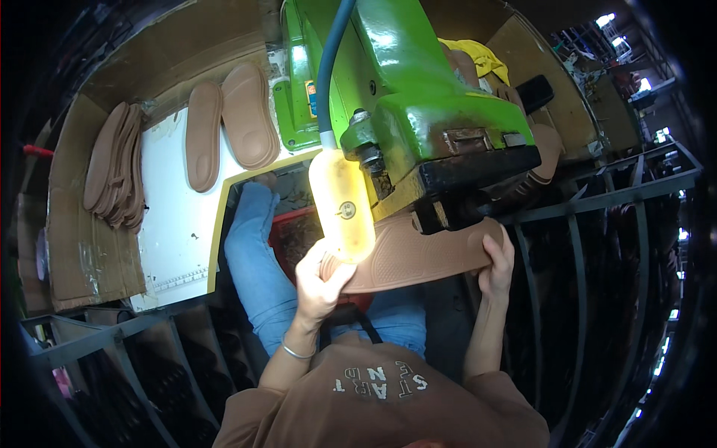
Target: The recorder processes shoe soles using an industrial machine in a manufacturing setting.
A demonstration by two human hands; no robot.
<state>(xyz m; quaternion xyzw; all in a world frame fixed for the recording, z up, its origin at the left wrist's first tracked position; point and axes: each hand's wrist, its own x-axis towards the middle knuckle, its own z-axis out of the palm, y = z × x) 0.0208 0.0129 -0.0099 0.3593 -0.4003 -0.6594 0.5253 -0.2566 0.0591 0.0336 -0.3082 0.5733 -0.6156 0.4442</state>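
A brown shoe sole [429, 257] with a textured face stretches between my two hands, under the dark lower head of a green machine [452, 127]. Its left end is pinched by my left hand [317, 287], close to a glowing yellow lamp [342, 209] that covers part of the sole. At the other end my right hand [497, 261] grips the sole, thumb on its face and the other fingers around the edge. The machine's head hides part of the sole's far edge.
On a white board [168, 246] to the left lie two flat brown soles [203, 138] and a leaning stack of soles [116, 168], walled by cardboard [67, 231]. A blue cable [328, 67] runs down to the lamp. Metal racks [597, 198] stand at both sides. A yellow cloth [482, 58] lies behind.
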